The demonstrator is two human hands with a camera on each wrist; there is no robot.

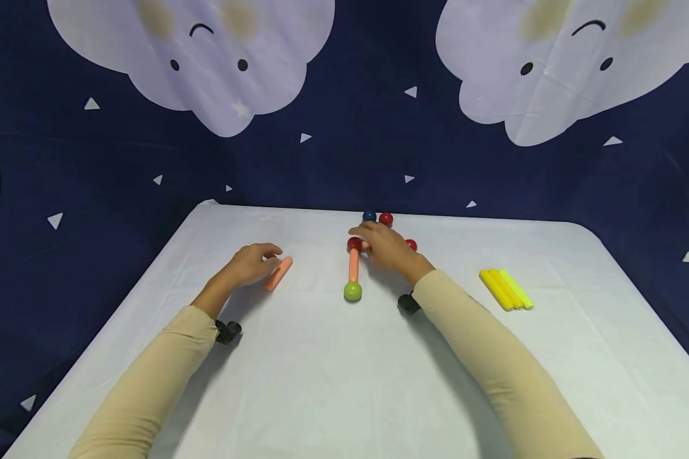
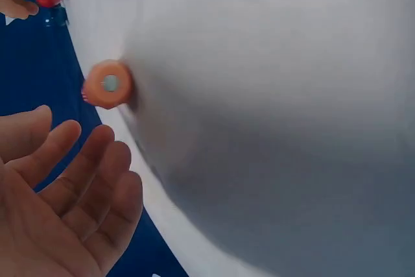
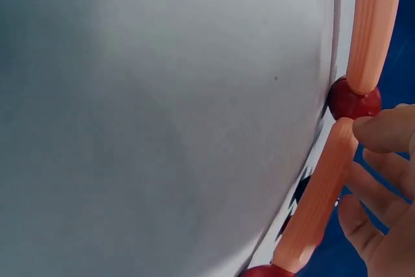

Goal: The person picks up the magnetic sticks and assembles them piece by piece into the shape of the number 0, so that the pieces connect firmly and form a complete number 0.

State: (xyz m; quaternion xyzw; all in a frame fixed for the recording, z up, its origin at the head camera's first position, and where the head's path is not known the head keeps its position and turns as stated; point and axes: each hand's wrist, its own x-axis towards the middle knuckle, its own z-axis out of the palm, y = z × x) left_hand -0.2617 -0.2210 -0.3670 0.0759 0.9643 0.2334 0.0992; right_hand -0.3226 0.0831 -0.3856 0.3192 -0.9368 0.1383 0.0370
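Observation:
My left hand (image 1: pixel 252 262) hovers beside a loose orange stick (image 1: pixel 279 274), fingers loosely bent. In the left wrist view a gap separates the fingertips from that orange stick (image 2: pixel 108 84), whose end has a silvery disc. My right hand (image 1: pixel 389 247) holds a red ball (image 1: pixel 354 243) at a corner between thumb and fingers. One orange stick (image 1: pixel 353 264) joins this ball to a green ball (image 1: pixel 353 291). Another orange stick (image 3: pixel 318 192) leads from it to a second red ball (image 3: pixel 264 272), and the right thumb touches near its end. The right hand partly hides this stick in the head view.
A blue ball (image 1: pixel 369 216) and a red ball (image 1: pixel 386 219) lie near the table's far edge, behind my right hand. Several yellow sticks (image 1: pixel 502 290) lie side by side at right. A dark cloth with clouds (image 1: pixel 379 153) hangs behind the white table (image 1: pixel 321 382).

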